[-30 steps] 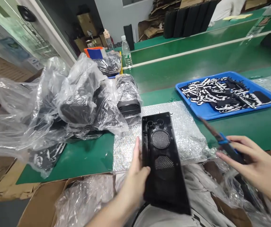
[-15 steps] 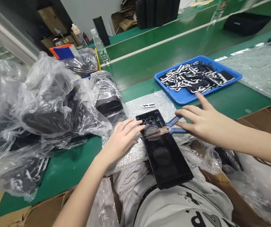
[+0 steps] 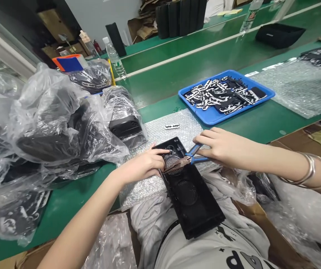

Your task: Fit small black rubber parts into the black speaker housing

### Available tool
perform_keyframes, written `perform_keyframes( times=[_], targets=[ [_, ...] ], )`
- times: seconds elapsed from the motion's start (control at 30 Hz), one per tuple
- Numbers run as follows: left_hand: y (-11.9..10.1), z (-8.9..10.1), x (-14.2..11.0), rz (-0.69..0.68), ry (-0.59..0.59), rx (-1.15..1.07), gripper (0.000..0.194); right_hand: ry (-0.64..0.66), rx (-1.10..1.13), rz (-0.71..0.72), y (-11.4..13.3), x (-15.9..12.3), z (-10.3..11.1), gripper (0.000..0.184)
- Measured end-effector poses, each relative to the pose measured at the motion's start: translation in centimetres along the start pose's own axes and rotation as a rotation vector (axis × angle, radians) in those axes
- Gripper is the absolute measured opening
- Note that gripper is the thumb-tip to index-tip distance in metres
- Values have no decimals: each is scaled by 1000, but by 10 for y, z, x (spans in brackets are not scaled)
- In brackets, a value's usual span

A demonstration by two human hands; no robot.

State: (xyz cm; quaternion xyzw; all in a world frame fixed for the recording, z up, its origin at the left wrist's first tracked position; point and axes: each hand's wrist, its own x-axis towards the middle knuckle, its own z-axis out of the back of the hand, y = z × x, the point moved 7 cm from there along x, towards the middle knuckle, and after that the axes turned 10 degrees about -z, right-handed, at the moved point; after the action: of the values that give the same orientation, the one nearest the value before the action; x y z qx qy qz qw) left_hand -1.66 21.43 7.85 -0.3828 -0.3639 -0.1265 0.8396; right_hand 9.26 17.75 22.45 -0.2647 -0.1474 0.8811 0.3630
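A long black plastic housing [image 3: 202, 201] with round mesh grilles slants from the bubble wrap [image 3: 140, 190] down onto my lap. My left hand [image 3: 143, 164] grips its left edge near the far end, the index finger stretched across the top. In my right hand [image 3: 213, 145] are long-nose pliers [image 3: 190, 158] with blue handles, closed in my fingers. The jaws lie over the upper mesh grille, their tips close to my left fingers; what they pinch, if anything, I cannot make out. Beyond the housing, a small black-and-white strip [image 3: 172, 126] lies on the bubble wrap.
A blue tray [image 3: 212, 119] heaped with black-and-white parts stands beyond my right hand. Plastic-bagged black housings [image 3: 48, 130] pile up at the left. A water bottle [image 3: 114, 59] stands behind them. Another bubble wrap sheet [image 3: 297, 89] lies at the right, with a black case [image 3: 279, 35] farther back.
My right hand has closed further around the plier handles, its raised index finger now folded down. My left hand has shifted its hold, with the index finger reaching farther over the housing.
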Motion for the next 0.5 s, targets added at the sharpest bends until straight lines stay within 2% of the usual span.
perform_keyframes(
  times=[0.1,0.2,0.4,0.5],
  targets=[
    [-5,-3,-5,-1,-28,-48,13,16,55,39,6,2,1,17],
    [-8,-10,-11,8,-49,-74,10,40,105,49,16,-9,0,18],
    [-14,-24,-20,-24,-86,-154,8,73,158,-76,29,-45,-2,27],
    [-11,-26,-20,-31,-97,-174,10,136,98,-66,33,-52,2,31]
  ],
)
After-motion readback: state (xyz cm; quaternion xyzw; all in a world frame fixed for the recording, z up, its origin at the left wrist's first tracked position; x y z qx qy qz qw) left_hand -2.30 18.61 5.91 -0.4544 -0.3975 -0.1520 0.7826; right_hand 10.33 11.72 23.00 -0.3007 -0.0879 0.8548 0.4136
